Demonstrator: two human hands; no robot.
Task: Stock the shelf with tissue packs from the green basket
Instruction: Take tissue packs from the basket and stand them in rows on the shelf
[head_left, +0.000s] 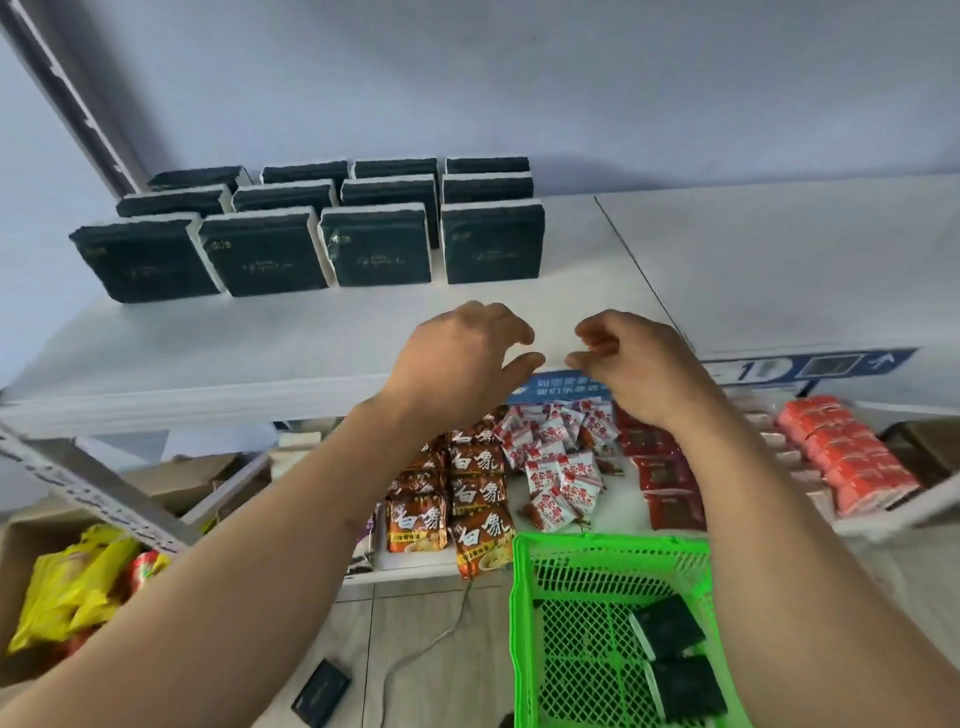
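I have both hands up over the front lip of the top shelf (363, 332), and neither holds anything: the left grip (467, 358) hangs with its fingers loosely curled around nothing, and the right grip (618, 358) mirrors it, fingertips nearly meeting the left's in the middle. I read this as the gap between one placement and the next reach.

Beyond and left of both grips stand the shelved tissue packs (270, 249), dark green, in four columns running back toward the wall. They sit faces up and edges aligned, presumably so each column can be extended forward and the labels stay readable. The bare shelf surface directly under my grips looks like the next free row.

Below and to the right of the right grip, well down by my forearm, the green basket (524, 613) holds two more loose tissue packs (667, 626) lying tilted on its mesh floor, so the job is mostly done, not finished. One further dark pack (320, 691) lies on the floor below my left forearm, outside the basket.

Under the grips, on the lower shelf, lie noodle packets (470, 493) and red snack sachets (556, 467), kept apart from the tissues.
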